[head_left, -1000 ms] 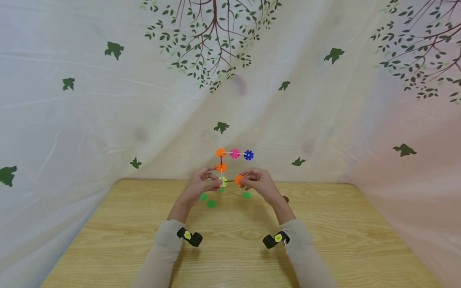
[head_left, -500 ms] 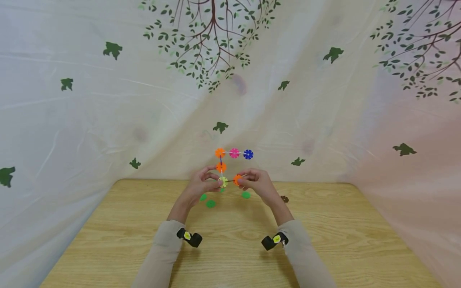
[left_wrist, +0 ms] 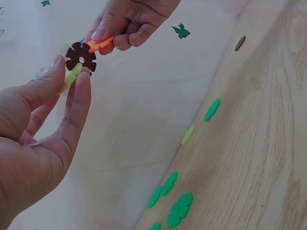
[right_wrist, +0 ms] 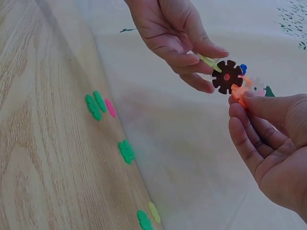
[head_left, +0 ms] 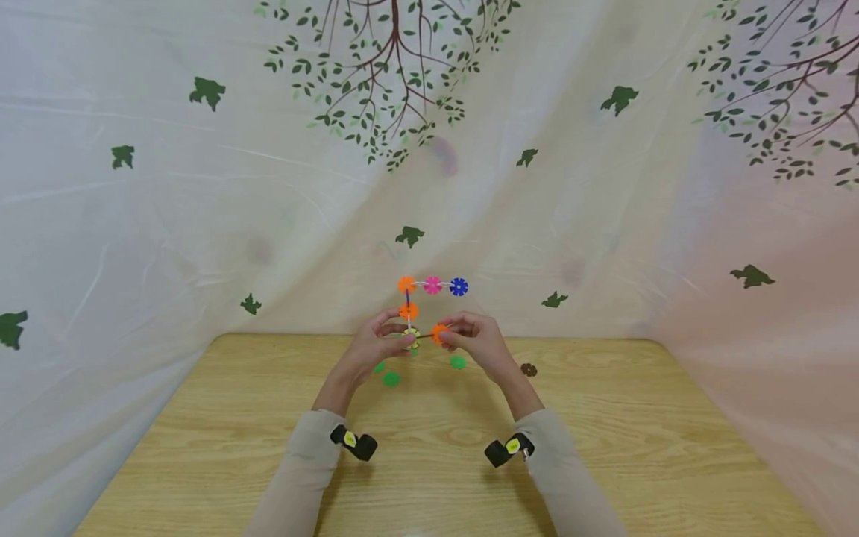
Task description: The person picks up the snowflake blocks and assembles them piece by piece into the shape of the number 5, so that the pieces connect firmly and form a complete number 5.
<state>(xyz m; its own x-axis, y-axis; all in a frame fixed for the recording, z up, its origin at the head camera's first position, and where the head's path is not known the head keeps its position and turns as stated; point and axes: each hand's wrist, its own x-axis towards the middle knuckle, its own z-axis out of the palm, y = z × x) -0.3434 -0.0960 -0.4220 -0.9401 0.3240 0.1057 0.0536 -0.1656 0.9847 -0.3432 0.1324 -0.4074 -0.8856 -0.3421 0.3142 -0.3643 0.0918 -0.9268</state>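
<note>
Notched plastic discs, slotted together edge to edge, form a chain in the head view. Its upper row runs from an orange disc (head_left: 406, 285) through a pink disc (head_left: 432, 286) to a dark blue disc (head_left: 459, 287). Below stands a second orange disc (head_left: 408, 310), then a pale yellow disc (left_wrist: 72, 77). My left hand (head_left: 377, 343) pinches this yellow disc between thumb and fingers. My right hand (head_left: 480, 343) pinches another orange disc (right_wrist: 239, 94) by its side. A dark brown disc (right_wrist: 222, 84) joins the yellow and orange ones between both hands.
Loose green discs (head_left: 391, 379) lie on the wooden table (head_left: 429, 477) beneath the hands, with a brown disc (head_left: 529, 370) farther right. A pink disc (right_wrist: 110, 108) and a yellow disc (left_wrist: 188, 134) lie near the back edge. A printed cloth (head_left: 322, 224) hangs behind.
The chain and my right hand have shifted slightly left in the head view. More of the loose brown disc shows beside the right wrist. Both hands keep their pinch.
</note>
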